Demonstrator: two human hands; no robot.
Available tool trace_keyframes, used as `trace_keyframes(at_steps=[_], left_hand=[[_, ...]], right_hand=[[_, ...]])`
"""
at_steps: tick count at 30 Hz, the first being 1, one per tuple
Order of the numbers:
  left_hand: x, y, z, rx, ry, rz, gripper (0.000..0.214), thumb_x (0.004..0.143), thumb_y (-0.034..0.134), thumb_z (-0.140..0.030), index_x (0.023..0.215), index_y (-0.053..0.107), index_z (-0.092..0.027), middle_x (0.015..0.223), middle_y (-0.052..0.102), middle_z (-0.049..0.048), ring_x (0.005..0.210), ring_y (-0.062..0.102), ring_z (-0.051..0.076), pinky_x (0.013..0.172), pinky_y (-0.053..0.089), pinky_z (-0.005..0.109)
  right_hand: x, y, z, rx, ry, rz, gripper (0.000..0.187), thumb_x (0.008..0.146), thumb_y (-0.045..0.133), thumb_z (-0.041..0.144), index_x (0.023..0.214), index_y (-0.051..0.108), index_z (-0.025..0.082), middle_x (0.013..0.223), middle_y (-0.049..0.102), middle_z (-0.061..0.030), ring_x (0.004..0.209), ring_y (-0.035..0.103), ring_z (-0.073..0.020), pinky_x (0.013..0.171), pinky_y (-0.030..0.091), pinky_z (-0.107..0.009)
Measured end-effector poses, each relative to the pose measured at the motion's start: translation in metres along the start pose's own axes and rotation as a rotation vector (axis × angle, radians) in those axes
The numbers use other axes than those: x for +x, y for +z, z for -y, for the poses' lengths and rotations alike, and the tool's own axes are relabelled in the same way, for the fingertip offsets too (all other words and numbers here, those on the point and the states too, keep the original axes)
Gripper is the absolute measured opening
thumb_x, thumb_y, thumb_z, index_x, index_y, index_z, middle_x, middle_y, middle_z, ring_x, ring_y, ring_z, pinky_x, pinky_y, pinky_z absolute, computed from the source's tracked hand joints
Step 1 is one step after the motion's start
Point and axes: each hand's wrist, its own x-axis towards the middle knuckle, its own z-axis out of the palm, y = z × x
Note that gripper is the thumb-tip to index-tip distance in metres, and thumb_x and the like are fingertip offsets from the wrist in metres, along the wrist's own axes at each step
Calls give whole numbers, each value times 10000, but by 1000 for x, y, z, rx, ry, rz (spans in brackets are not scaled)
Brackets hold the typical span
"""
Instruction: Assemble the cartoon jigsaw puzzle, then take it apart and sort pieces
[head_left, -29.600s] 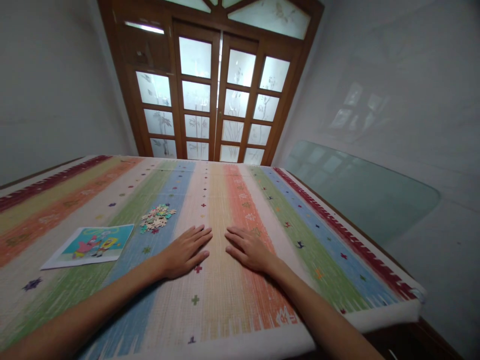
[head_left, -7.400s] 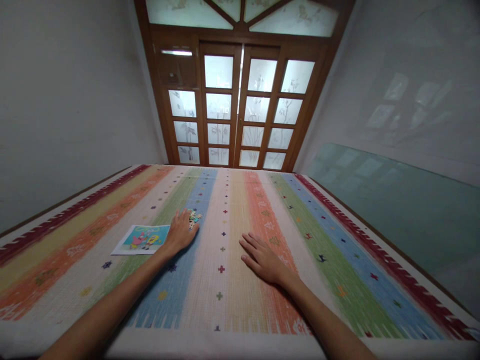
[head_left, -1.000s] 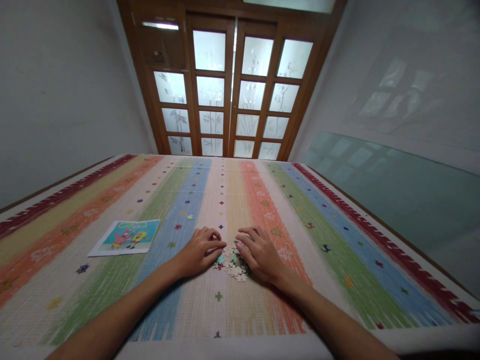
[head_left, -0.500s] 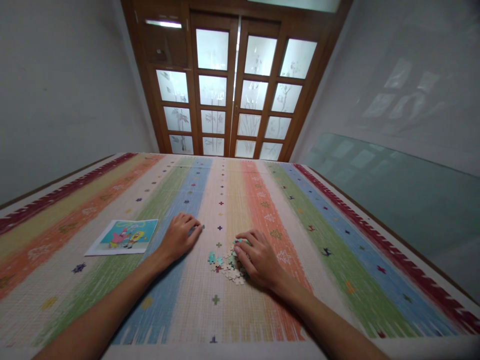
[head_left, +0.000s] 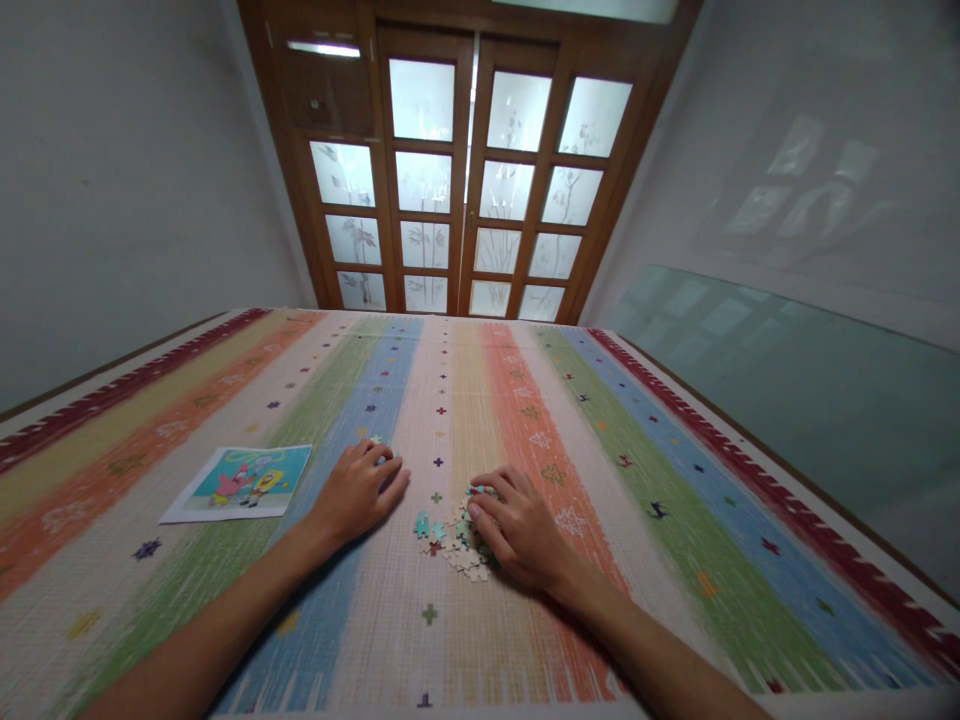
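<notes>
A small pile of jigsaw puzzle pieces (head_left: 460,548), some teal and others showing pale backs, lies on the striped tablecloth. My right hand (head_left: 517,525) rests on the pile's right side, fingers curled and thumb close to the index finger, with teal and red bits at the tips. To the left of the pile, my left hand (head_left: 361,490) lies palm down on a blue stripe, fingers bent and thumb apart. A small pale piece (head_left: 376,440) shows just beyond its fingertips. What lies under either palm is hidden.
Left of my left hand lies a cartoon picture sheet (head_left: 247,483) on the tablecloth (head_left: 390,620). Beyond the table's far edge stand wooden doors (head_left: 463,180) with frosted panes. A glass panel (head_left: 795,380) leans along the right wall.
My left thumb has moved away from its fingers, and the small piece now shows beyond the fingertips. My right hand stays at the pile. The view has tilted slightly.
</notes>
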Motion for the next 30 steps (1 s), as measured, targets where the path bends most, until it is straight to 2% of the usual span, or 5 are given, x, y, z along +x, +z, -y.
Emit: trace_keyframes(at_steps=[6, 11, 15, 20, 30], left_hand=[[-3, 7, 5, 40, -63, 3, 330, 1022, 515, -431, 1118, 730, -200, 1221, 732, 137, 1250, 535, 396, 979, 436, 547], [-3, 10, 12, 72, -124, 39, 365, 1022, 515, -428, 1244, 687, -195, 1326, 689, 153, 1311, 513, 407, 1009, 430, 566], [1, -3, 4, -50, -5, 9, 326, 991, 525, -345, 1228, 682, -185, 1300, 691, 150, 1246, 546, 374, 1032, 435, 570], [3, -22, -24, -371, 275, 171, 309, 859, 617, -261, 1153, 696, -206, 1161, 697, 102, 1086, 603, 281, 1004, 481, 469], [2, -13, -33, -424, 265, 188, 117, 962, 621, -287, 976, 693, -195, 982, 678, 76, 938, 606, 232, 874, 489, 379]], right_hand=[[0, 1, -1, 34, -17, 2, 305, 1060, 442, 240, 915, 705, 185, 1058, 721, -102, 980, 570, -251, 874, 437, -428], [0, 2, -3, 34, -15, 2, 299, 1061, 442, 237, 930, 703, 177, 1044, 723, -96, 972, 566, -250, 864, 407, -426], [0, 0, -2, 51, -8, 13, 291, 1059, 444, 245, 966, 713, 182, 1057, 729, -93, 983, 574, -249, 875, 400, -423], [1, -8, 6, 81, -155, 86, 246, 1048, 497, 304, 1098, 722, 219, 1146, 745, -59, 1058, 587, -248, 977, 374, -442], [0, -7, 18, 90, -255, 282, 410, 1050, 509, 428, 1399, 609, 237, 1375, 694, -58, 1193, 578, -258, 1059, 378, -457]])
